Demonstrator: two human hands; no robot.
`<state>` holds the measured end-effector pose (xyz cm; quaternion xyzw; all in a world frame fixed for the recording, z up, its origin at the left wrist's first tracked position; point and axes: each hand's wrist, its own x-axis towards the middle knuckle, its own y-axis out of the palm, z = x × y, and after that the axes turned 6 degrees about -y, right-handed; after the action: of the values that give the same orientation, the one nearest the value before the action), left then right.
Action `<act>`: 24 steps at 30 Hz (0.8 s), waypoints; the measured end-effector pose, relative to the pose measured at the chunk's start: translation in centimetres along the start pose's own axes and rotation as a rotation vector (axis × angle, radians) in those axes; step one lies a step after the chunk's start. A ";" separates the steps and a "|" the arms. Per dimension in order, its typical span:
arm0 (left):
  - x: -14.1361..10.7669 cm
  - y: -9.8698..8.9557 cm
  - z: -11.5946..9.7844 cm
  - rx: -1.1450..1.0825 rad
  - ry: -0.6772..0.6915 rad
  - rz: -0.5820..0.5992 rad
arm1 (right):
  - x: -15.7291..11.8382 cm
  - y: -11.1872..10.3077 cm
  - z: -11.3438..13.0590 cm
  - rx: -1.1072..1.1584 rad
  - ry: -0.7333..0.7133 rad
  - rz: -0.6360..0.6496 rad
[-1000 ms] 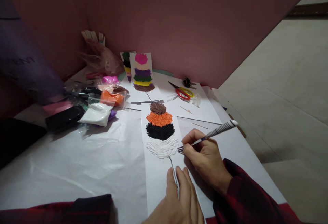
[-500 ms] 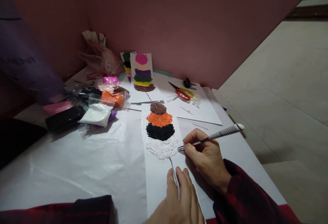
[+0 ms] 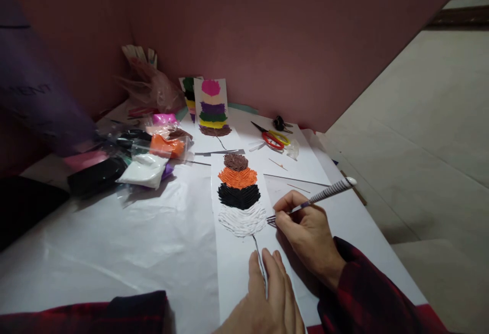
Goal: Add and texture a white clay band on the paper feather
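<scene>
A fork (image 3: 330, 191) with a patterned, white-tipped handle is pinched in my right hand (image 3: 305, 232). Its tines are at the right edge of the white clay layer (image 3: 242, 221) on a tall white card (image 3: 235, 273); whether they touch it I cannot tell. Above the white are black (image 3: 239, 196), orange (image 3: 237, 176) and brown (image 3: 236, 162) clay layers with ridged surfaces. My left hand (image 3: 267, 293) lies flat on the lower card, fingers stretched out on either side of a thin dark stem line (image 3: 260, 257).
Bags of coloured clay, including a white one (image 3: 144, 171) and an orange one (image 3: 167, 146), lie to the left. Scissors (image 3: 273, 138) rest at the back right. A card with coloured bands (image 3: 213, 105) leans on the pink wall (image 3: 267, 33). The table's right edge drops to the floor.
The fork's handle has swung slightly toward me and to the left, and its tines have shifted a little rightward. My left hand and the card stay in place.
</scene>
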<state>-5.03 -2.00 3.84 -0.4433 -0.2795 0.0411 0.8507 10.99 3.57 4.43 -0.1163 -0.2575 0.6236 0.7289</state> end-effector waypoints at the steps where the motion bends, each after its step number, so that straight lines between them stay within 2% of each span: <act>1: 0.1 0.0 0.0 0.000 -0.011 -0.006 | 0.0 0.0 0.0 0.003 -0.001 -0.006; 9: 0.6 0.4 0.0 -0.038 -0.066 -0.062 | 0.0 0.1 -0.1 0.134 -0.002 -0.060; 24: 0.1 0.5 -0.3 -0.029 -0.049 -0.041 | 0.4 0.4 -0.4 0.228 -0.103 -0.098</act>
<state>-4.74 -1.87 3.39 -0.4487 -0.3100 0.0303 0.8377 10.93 4.05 3.99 0.0120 -0.2276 0.6177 0.7527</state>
